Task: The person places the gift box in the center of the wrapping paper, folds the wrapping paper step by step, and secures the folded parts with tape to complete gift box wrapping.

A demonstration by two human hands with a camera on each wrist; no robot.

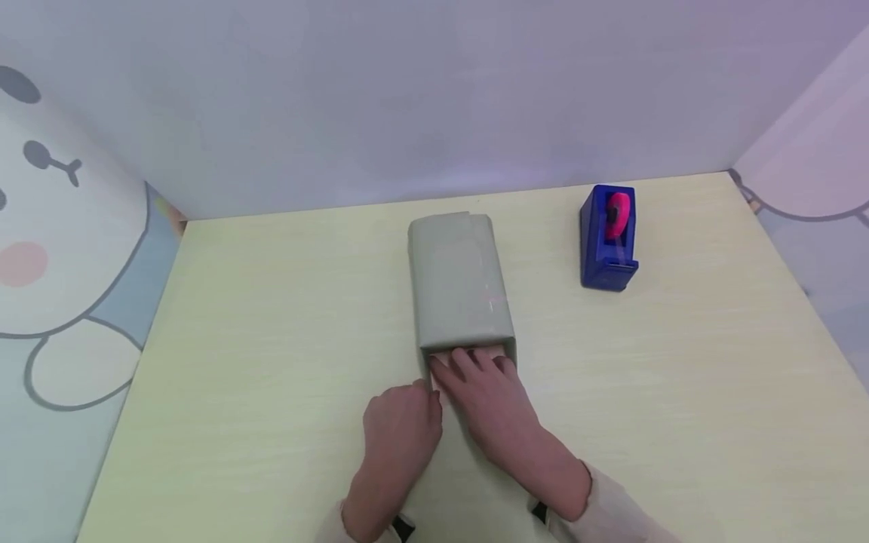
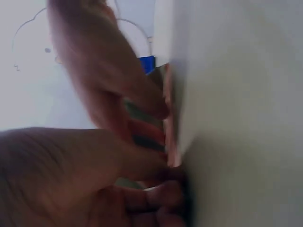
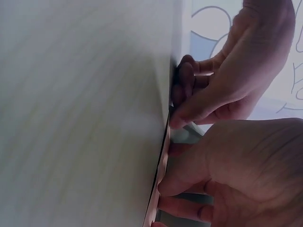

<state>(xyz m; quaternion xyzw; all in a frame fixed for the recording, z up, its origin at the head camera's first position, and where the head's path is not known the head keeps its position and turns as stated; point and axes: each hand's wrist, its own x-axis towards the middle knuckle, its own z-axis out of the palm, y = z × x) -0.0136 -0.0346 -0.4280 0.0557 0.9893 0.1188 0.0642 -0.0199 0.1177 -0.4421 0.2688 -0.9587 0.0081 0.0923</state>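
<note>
A box-shaped parcel wrapped in grey-green paper (image 1: 462, 283) lies lengthwise on the table, its near end uncovered. Pinkish card (image 3: 163, 165) shows at that end, low down against the table in both wrist views. My left hand (image 1: 400, 422) is curled at the near left corner, thumb and fingers pinching the edge of the wrapping paper. At the near opening, my right hand (image 1: 492, 411) has its fingers spread and bent slightly, fingertips pressing on the card. In the left wrist view, part of the paper is hidden behind both hands.
A blue tape dispenser (image 1: 609, 237) with a pink tape roll stands on the table (image 1: 271, 317) to the right of the parcel. A pale wall (image 1: 434, 98) rises behind the table's back edge. Cartoon-printed panels (image 1: 88, 362) flank both sides.
</note>
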